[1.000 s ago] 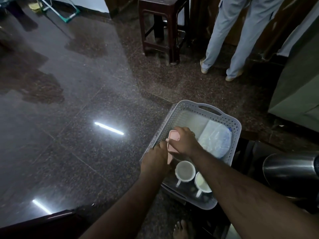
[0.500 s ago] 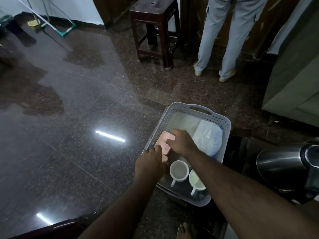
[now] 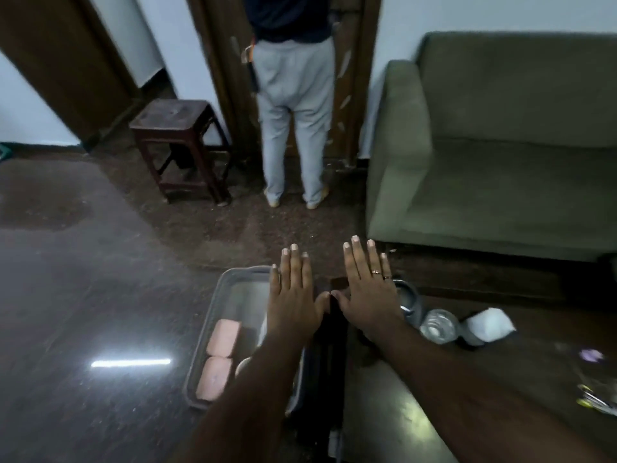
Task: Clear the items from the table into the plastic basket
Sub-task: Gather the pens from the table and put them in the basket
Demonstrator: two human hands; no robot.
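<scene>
The grey plastic basket (image 3: 213, 310) sits on the floor at the table's left edge. A pink two-part case (image 3: 218, 357) lies flat along the basket's left side. My left hand (image 3: 293, 295) hovers flat over the basket, fingers spread, holding nothing. My right hand (image 3: 367, 289), with rings on it, is stretched out flat beside it over the dark table (image 3: 400, 406), also empty. My left forearm hides most of the basket's inside. On the table stand a steel vessel (image 3: 405, 297), a glass (image 3: 439, 325) and a white packet (image 3: 489, 324).
A person in grey trousers (image 3: 295, 128) stands by a wooden door ahead. A dark wooden stool (image 3: 177, 145) stands to that person's left. A green sofa (image 3: 500, 162) is behind the table on the right. Small items (image 3: 597, 392) lie at the table's right edge.
Both hands have let go of the pink case, now flat in the basket, and lifted up open. The camera has tilted up and to the right.
</scene>
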